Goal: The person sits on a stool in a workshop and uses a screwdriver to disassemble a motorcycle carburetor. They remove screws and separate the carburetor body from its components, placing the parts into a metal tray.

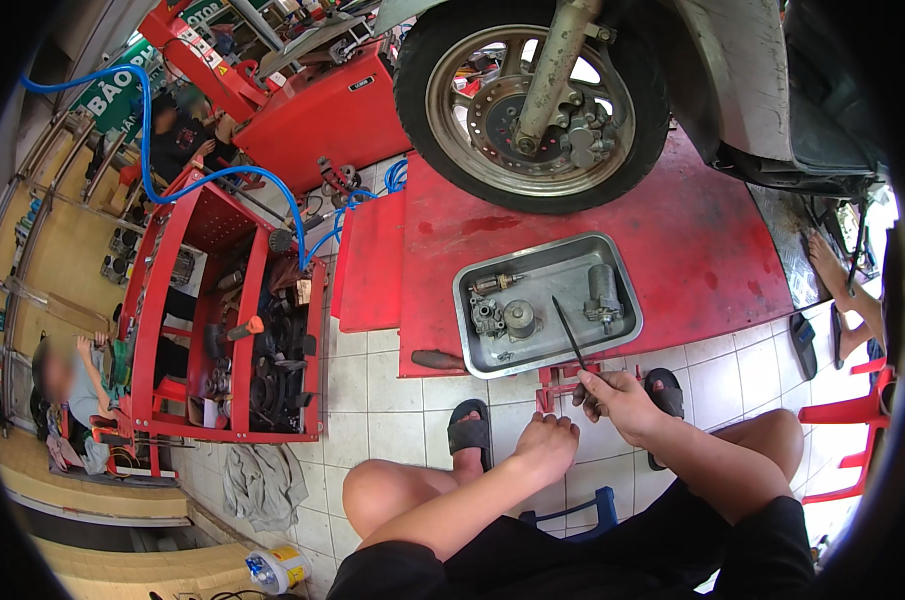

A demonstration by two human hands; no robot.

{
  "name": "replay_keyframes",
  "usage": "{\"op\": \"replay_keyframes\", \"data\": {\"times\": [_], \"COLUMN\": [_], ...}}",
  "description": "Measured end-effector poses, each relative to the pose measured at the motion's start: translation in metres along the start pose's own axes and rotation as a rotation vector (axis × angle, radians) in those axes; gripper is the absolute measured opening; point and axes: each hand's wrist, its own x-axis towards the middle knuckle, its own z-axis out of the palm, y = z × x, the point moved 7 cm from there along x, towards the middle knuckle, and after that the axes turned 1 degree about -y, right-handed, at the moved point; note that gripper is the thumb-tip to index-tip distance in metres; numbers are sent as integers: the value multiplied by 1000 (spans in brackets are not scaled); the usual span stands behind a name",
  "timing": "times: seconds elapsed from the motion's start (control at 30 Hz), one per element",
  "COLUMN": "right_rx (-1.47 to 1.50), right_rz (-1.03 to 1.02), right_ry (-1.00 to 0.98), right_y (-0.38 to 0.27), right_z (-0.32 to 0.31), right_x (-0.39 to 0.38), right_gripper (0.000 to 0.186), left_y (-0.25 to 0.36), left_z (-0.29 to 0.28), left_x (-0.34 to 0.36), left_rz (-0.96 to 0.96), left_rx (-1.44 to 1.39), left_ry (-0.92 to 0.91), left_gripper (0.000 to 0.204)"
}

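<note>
My right hand (617,402) is closed round a thin, dark, tapered tool (569,330), whose tip points into a metal tray (459,290). Just in front of my body, my left hand (549,443) has its fingers curled in; anything inside them is hidden. Lying in the tray are a grey cylindrical motor-like part (601,292), a round metal cup-shaped part (519,318), a small metal casting (486,318) and a short brownish fitting (497,283). The tray rests on a red lift platform (712,250), near its front edge.
A motorcycle front wheel (532,110) stands on the platform's far side. By the platform's front edge lies a dark-handled tool (438,360). To the left is a red parts cart (262,330) with a blue hose (222,175) above. Two people sit farther left; another person's bare feet (837,280) show right.
</note>
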Motion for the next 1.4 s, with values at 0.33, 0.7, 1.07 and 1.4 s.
{"op": "replay_keyframes", "data": {"times": [0.33,0.7,1.07,1.4], "right_rx": [-209,-154,-205,-598], "right_rz": [-57,-20,-26,-269], "right_ry": [71,-40,46,79], "right_y": [10,27,32,36], "right_z": [-9,-2,-5,-2], "right_x": [7,29,32,26], "right_gripper": [46,26,22,34], "left_y": [-5,2,4,6], "left_z": [-6,-1,-3,11], "left_x": [5,12,14,16], "left_rz": [13,58,59,66], "left_rx": [-13,121,156,209], "left_ry": [-52,-92,-128,-126], "left_gripper": [55,66,65,66]}}
